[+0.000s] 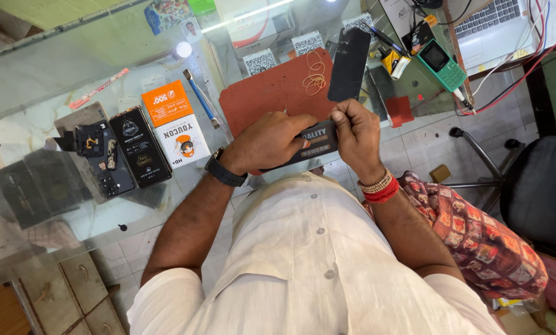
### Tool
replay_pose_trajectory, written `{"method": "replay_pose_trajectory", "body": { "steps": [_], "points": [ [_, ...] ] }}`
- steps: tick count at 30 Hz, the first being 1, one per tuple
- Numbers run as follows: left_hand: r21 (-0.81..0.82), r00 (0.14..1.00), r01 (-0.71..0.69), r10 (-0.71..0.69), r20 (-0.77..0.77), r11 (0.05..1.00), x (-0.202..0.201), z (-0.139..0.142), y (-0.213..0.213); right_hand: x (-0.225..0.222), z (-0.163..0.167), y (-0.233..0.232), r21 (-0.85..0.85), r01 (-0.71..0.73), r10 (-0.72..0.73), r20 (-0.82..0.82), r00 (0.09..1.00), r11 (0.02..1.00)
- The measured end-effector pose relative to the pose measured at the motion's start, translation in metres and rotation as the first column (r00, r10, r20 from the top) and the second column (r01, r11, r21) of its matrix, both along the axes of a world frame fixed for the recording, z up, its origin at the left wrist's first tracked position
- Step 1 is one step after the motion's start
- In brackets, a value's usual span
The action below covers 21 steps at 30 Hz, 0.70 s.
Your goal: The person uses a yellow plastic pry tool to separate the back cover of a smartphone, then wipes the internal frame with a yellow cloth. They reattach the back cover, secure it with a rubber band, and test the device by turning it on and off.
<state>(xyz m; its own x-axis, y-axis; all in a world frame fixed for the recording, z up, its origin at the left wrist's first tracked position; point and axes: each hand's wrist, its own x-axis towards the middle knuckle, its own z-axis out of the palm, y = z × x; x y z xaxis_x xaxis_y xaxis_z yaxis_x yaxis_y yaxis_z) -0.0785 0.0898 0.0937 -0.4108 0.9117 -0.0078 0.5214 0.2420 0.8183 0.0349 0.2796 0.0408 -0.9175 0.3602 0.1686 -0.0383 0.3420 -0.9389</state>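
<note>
My left hand (pixel 271 139) and my right hand (pixel 357 133) both grip a flat black box (pixel 318 141) with pale print, held level over the edge of the glass counter. My right hand also pinches a thin dark sheet (pixel 350 63) that stands up from the box over a rust-red mat (pixel 271 96). A dark watch sits on my left wrist and red bangles on my right.
On the mat lie tan rubber bands (pixel 315 74). Left of it sit an orange and white box (pixel 175 124), a blue pen (pixel 198 98), a black package (pixel 140 146) and an opened phone with parts (pixel 98 149). A green keypad phone (pixel 440 62) and laptop (pixel 501 25) are far right. A black chair (pixel 538 186) stands at right.
</note>
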Motion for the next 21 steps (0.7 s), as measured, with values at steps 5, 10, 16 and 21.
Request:
{"method": "replay_pose_trajectory", "body": {
  "steps": [5, 10, 16, 21],
  "points": [
    [0.105, 0.997, -0.073, 0.072, 0.015, 0.992, -0.003, 0.001, -0.005, -0.003, -0.011, 0.009, -0.395, -0.021, 0.018, -0.012, 1.000, 0.919],
    [0.121, 0.996, -0.091, 0.089, 0.020, 0.988, -0.002, -0.001, -0.005, -0.007, 0.007, 0.014, -0.257, -0.053, 0.054, -0.002, 0.999, 0.965],
    [0.167, 0.992, -0.117, 0.109, 0.057, 0.979, -0.001, -0.003, -0.007, -0.010, 0.016, 0.010, -0.449, -0.180, 0.165, -0.073, 0.984, 0.875],
    [0.280, 0.968, -0.229, 0.189, 0.165, 0.932, 0.004, -0.009, -0.012, 0.008, 0.015, 0.011, -0.657, -0.083, 0.157, 0.054, 0.986, 0.749]
  ]
}}
